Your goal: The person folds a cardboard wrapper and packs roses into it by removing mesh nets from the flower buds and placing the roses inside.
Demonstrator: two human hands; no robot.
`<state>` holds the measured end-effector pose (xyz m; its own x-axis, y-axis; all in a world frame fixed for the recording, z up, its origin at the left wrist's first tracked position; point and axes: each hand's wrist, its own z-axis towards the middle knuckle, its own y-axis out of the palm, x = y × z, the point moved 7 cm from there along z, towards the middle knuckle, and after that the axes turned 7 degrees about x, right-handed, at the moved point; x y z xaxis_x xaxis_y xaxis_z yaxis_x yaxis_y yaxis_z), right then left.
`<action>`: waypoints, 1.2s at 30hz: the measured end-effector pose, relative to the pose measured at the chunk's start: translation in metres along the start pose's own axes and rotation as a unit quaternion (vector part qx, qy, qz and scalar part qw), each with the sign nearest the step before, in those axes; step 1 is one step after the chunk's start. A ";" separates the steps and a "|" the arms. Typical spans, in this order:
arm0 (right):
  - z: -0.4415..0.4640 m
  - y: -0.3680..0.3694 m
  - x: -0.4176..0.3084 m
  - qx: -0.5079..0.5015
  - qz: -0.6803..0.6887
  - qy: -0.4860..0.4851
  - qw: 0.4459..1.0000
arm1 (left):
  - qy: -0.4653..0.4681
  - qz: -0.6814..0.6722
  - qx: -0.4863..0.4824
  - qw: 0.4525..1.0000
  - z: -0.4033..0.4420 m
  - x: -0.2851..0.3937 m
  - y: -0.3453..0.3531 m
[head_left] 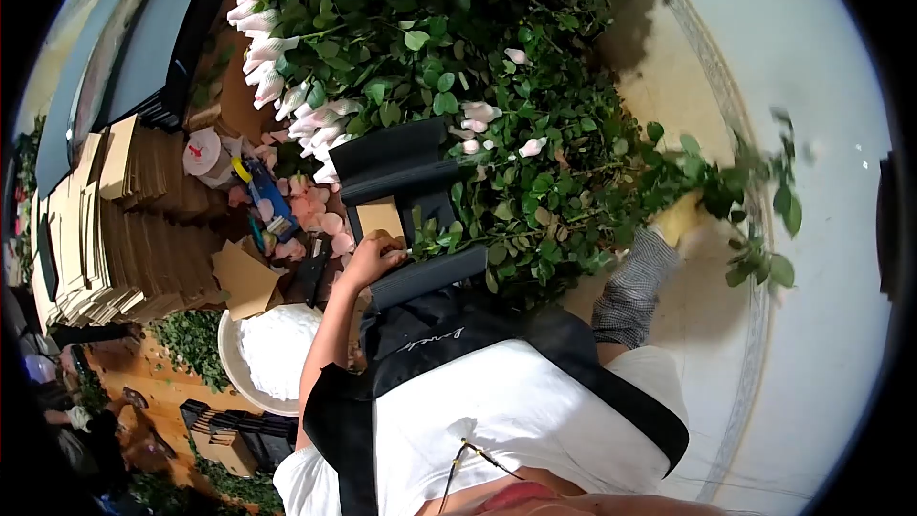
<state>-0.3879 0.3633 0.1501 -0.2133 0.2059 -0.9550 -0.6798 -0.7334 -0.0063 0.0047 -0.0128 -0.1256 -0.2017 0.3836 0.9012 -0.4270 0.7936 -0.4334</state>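
Note:
My left hand (pixel 376 256), bare, has its fingers curled over the edge of a black open box (pixel 377 164) beside a tan cardboard piece (pixel 380 218). Something small and whitish shows at its fingertips; I cannot make out what it is. My right hand (pixel 676 220) wears a yellow glove below a checkered sleeve and is blurred. It is closed around leafy rose stems (pixel 764 263), whose leaves stick out to the right. A big heap of leafy roses (pixel 411 38) lies beyond the box, with several pale pink buds in white netting (pixel 272 48).
Stacked cardboard sheets (pixel 143 258) stand at the left. Near them are loose pink petals (pixel 310 201), a blue tool (pixel 272 196) and a roll of tape (pixel 202 153). A round tub with white contents (pixel 234 363) sits below. Another person's hand (pixel 57 417) shows at lower left.

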 end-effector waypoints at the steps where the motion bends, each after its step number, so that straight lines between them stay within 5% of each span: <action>1: -0.009 0.018 -0.004 -0.044 -0.025 -0.068 0.996 | -0.015 -0.019 0.000 1.000 -0.001 -0.003 0.000; 4: -0.062 0.074 -0.024 -0.179 -0.037 -0.269 0.946 | -0.034 -0.024 -0.002 0.999 -0.001 -0.002 0.000; 9: -0.215 0.161 -0.080 -0.473 -0.124 -0.466 0.737 | -0.001 -0.003 0.006 1.000 -0.002 0.002 -0.002; 14: -0.291 0.165 -0.115 -0.359 -0.049 -0.679 0.638 | 0.002 -0.003 0.025 1.000 -0.002 -0.002 -0.003; 19: -0.313 0.180 -0.099 -0.372 -0.020 -0.693 0.617 | 0.006 0.004 0.016 1.000 0.003 -0.003 -0.002; 22: -0.309 0.179 -0.072 -0.484 -0.038 -0.574 0.659 | -0.012 0.011 -0.006 1.000 -0.006 -0.003 -0.001; 25: -0.314 0.142 -0.084 -0.494 0.081 -0.597 0.627 | -0.027 0.001 0.005 1.000 -0.004 -0.005 0.001; 28: -0.320 0.118 -0.101 -0.491 -0.003 -0.611 0.620 | 0.002 0.002 0.021 1.000 -0.002 0.007 -0.005; 30: -0.317 0.129 -0.040 -0.568 -0.224 -0.603 0.514 | -0.114 -0.077 -0.031 0.990 -0.004 -0.001 0.000; 32: -0.316 0.122 -0.010 -0.556 -0.262 -0.617 0.491 | -0.002 -0.004 0.041 0.999 -0.003 0.003 -0.005; 33: -0.320 0.116 -0.006 -0.572 -0.245 -0.601 0.500 | -0.120 -0.137 -0.024 0.983 -0.004 0.001 0.000; 34: -0.326 0.105 0.002 -0.593 -0.234 -0.577 0.511 | -0.017 0.013 0.001 1.000 -0.004 0.004 -0.006; 36: -0.333 0.090 0.024 -0.609 -0.274 -0.570 0.478 | -0.069 -0.029 -0.016 0.997 -0.005 -0.018 0.004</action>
<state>-0.2203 0.0868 0.0280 -0.9534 0.2941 0.0678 -0.0884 -0.0570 -0.9945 0.0106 -0.0144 -0.1438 -0.2970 0.2705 0.9158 -0.4139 0.8278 -0.3788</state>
